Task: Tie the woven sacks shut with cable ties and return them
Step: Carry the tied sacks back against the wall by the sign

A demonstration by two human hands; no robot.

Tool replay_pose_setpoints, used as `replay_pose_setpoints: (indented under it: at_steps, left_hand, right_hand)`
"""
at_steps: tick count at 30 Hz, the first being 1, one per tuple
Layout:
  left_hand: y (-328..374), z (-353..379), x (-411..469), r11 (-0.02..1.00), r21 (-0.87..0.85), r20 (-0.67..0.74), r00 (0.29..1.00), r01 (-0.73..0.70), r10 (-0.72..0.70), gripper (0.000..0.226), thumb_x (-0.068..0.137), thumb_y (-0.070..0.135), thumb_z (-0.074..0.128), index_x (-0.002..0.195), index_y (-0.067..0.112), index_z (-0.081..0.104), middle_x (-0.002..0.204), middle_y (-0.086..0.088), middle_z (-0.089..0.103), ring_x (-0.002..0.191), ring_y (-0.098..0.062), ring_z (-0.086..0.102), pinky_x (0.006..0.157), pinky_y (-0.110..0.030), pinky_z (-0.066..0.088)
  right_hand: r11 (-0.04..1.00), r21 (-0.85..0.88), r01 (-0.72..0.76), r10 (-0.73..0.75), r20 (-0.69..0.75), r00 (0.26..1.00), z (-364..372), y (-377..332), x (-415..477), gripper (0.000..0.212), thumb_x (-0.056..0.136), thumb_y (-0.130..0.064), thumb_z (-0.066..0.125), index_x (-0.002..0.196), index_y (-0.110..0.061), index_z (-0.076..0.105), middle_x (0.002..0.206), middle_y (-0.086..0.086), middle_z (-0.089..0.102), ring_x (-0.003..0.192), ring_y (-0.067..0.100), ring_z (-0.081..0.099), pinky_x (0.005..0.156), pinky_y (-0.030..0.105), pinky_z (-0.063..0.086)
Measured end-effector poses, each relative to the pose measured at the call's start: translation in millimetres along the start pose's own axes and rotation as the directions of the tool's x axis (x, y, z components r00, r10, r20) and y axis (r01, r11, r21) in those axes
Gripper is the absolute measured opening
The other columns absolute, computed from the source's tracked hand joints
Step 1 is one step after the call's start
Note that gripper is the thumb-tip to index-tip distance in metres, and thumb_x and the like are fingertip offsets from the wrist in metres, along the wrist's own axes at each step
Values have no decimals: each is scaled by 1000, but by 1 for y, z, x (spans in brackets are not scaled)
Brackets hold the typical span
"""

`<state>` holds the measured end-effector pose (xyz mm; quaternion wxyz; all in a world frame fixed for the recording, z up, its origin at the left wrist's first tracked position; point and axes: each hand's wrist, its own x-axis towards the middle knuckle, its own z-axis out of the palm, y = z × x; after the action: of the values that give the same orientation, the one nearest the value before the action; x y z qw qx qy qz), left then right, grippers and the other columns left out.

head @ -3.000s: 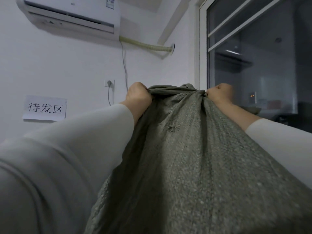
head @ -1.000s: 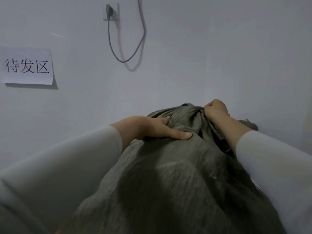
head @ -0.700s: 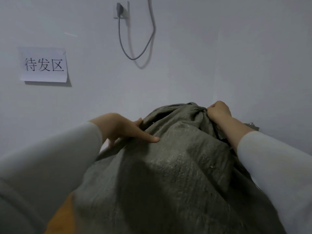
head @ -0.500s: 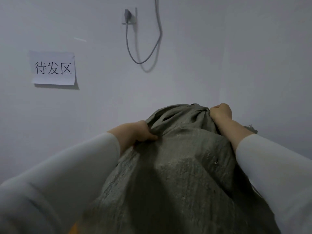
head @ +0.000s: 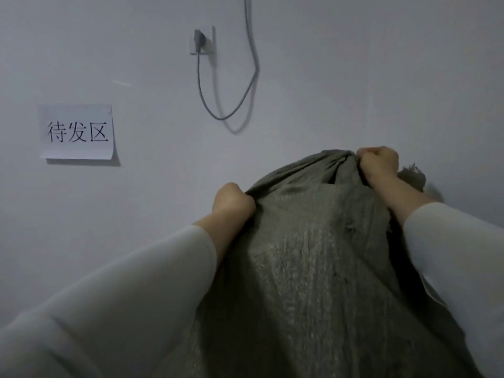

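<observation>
A grey-green woven sack [head: 308, 263] fills the lower middle of the head view, held up in front of me near a white wall. My left hand [head: 231, 201] grips a fold of cloth on its left shoulder. My right hand [head: 377, 162] is clenched round the gathered neck at the top right. A frayed end of the sack [head: 411, 174] sticks out behind my right wrist. No cable tie shows; the neck is hidden by my fist.
The white wall [head: 354, 77] stands close ahead. A paper sign with three characters [head: 77, 131] hangs at the left. A wall socket with a plug [head: 201, 40] and a looping grey cable [head: 237, 105] sit above the sack.
My left hand went from lying flat on the sack to clenching a fold on its left side. The right hand kept its hold on the neck. The view tilted down from the window and air conditioner.
</observation>
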<state>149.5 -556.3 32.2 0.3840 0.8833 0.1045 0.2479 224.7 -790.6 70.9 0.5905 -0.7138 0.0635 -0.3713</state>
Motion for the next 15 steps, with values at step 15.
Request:
replay_pose_setpoints:
  at_steps: [15]
  left_hand:
    - [-46,13,-62,965,-124,361,916,232,-174,56,87,47,54,126,6,49,124,-13,54,108,-32,55,86,-33,42]
  right_hand:
    - [892,-438,114,17,284,959,-31,63,-66,39,98,-30,34,121,-6,56,132,17,53,119,34,49,99,37,37]
